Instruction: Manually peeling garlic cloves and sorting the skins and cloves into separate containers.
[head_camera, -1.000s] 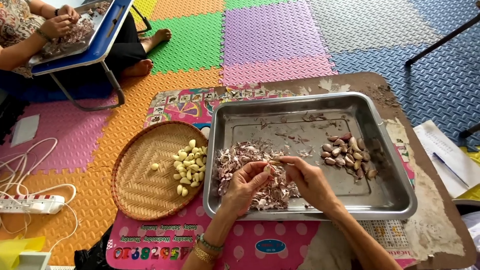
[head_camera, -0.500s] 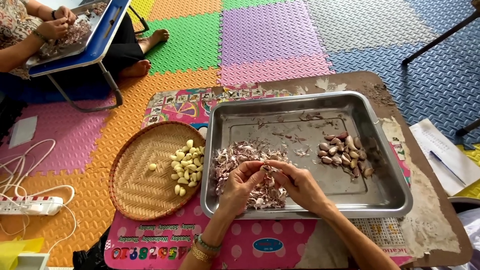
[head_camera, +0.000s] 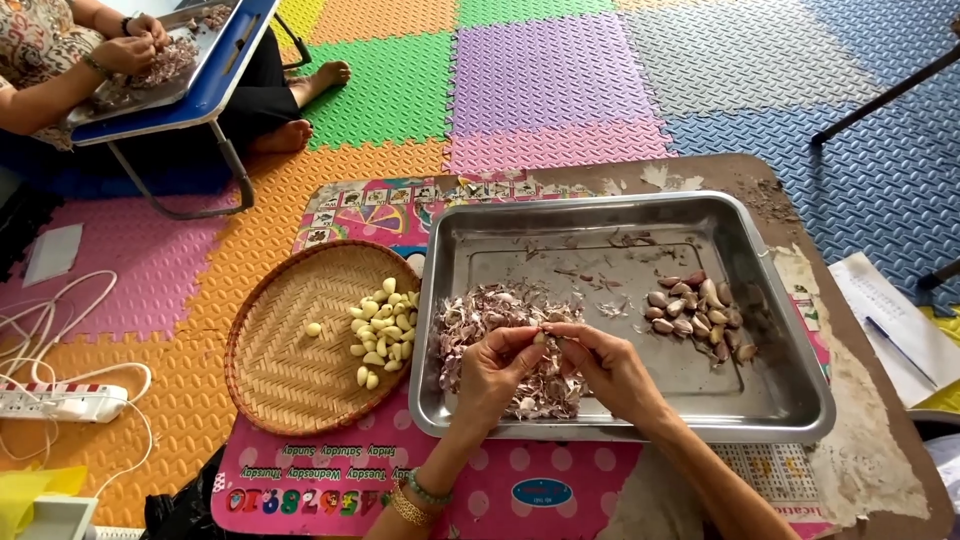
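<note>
My left hand and my right hand meet fingertip to fingertip over a metal tray, pinching one small garlic clove between them. Under the hands lies a heap of purple-white garlic skins. Unpeeled purple cloves sit in a pile at the tray's right side. Left of the tray, a round woven basket holds peeled pale-yellow cloves.
The tray and basket rest on a low table with a pink patterned cover. Another person sits at the far left working over a blue folding table. A white power strip and cables lie on the foam mat floor; papers lie at right.
My hands have stayed over the skin heap, the fingers working the clove slightly; the view has shifted a little. Nothing else has moved.
</note>
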